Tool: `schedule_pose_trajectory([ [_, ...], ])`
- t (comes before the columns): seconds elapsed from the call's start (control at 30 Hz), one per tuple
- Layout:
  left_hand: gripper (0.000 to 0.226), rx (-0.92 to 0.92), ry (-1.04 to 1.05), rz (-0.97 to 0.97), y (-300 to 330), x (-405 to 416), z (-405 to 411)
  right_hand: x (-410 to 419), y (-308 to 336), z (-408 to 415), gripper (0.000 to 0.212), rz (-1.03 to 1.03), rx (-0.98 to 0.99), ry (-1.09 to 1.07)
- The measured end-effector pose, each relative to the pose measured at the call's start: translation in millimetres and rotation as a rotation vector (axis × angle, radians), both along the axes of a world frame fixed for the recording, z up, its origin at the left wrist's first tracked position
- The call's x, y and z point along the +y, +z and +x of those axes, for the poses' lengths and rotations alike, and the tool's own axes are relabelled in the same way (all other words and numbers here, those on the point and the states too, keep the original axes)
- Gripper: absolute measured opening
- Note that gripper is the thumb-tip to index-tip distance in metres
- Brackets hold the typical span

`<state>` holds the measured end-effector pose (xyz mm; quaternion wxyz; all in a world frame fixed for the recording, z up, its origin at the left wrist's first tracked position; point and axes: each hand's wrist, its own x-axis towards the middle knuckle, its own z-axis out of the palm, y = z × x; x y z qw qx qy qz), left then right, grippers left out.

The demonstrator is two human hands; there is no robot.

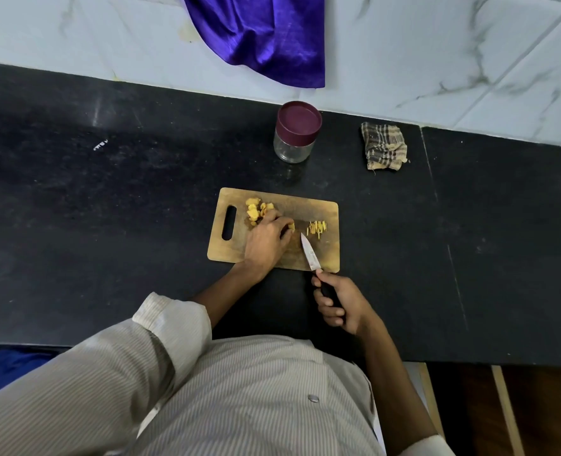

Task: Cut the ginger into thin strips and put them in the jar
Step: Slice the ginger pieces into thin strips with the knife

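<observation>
A wooden cutting board [308, 205] lies on the black counter. Yellow ginger chunks [256, 209] are heaped at its back left, and a small pile of thin ginger strips [317, 227] lies to the right. My left hand [266, 240] rests on the board, its curled fingertips holding down a ginger piece [291, 226]. My right hand [336, 302] grips the black handle of a small knife [310, 253], whose blade points toward that piece, just right of my left hand. Behind the board stands a clear glass jar [293, 148] with its maroon lid [299, 121] on.
A folded checked cloth [384, 146] lies on the counter right of the jar. Purple fabric [262, 37] hangs down the white marbled wall behind. The black counter [108, 209] stretches left and right, with its front edge near my body.
</observation>
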<state>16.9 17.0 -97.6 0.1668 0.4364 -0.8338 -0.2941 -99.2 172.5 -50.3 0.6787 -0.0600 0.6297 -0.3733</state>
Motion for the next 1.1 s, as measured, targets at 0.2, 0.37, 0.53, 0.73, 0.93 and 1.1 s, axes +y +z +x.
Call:
schedule_pose_trajectory([
  [0.2, 0.028, 0.017, -0.006, -0.013, 0, 1, 0, -15, 7, 10, 0.028, -0.023, 0.402, 0.132],
  [0.37, 0.032, 0.011, -0.001, -0.001, 2, 1, 0, -30, 7, 23, 0.028, -0.042, 0.734, 0.301],
  [0.53, 0.030, 0.019, -0.002, 0.002, 2, -1, 1, -40, 3, 27, 0.030, -0.041, 0.867, 0.384],
  [0.73, 0.031, 0.029, -0.003, -0.007, 3, 0, 0, -43, 4, 29, 0.029, 0.013, 0.898, 0.409],
  [0.93, 0.028, 0.053, -0.009, -0.033, 3, 0, 1, -49, 5, 38, 0.034, 0.067, 0.890, 0.394],
  [1.1, 0.028, 0.052, -0.008, -0.029, 2, 0, 0, -60, 12, 36, 0.035, 0.146, 0.901, 0.459],
])
